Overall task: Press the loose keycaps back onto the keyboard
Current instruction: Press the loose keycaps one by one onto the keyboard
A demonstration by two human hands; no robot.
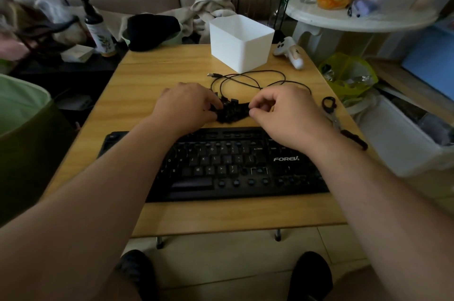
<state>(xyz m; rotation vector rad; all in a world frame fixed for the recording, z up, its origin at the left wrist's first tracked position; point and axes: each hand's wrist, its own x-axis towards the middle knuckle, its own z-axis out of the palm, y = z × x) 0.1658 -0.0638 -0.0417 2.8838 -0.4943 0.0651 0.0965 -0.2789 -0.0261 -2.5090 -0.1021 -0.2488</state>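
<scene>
Head view shows both hands working in a small heap of loose black plastic keycaps (229,111) that lies on the light wooden surface (152,74) just behind the black corded keyboard (221,165), whose lower rows and right block show bare switch posts. The left hand (189,106) rests on the heap's left side with its fingers curled down into the caps; whether it has one pinched I cannot tell. The right hand (282,114) has thumb and forefinger closed together at the heap's right edge, seemingly nipping a single cap, though the cap itself is too dark to make out. The step appears to be picking out a cap. To do it well, take one cap at a time, turn it legend-up, match it to its empty post, seat it squarely and press straight down. The thin black cable (248,78) looped just behind the heap could snag the fingers.
</scene>
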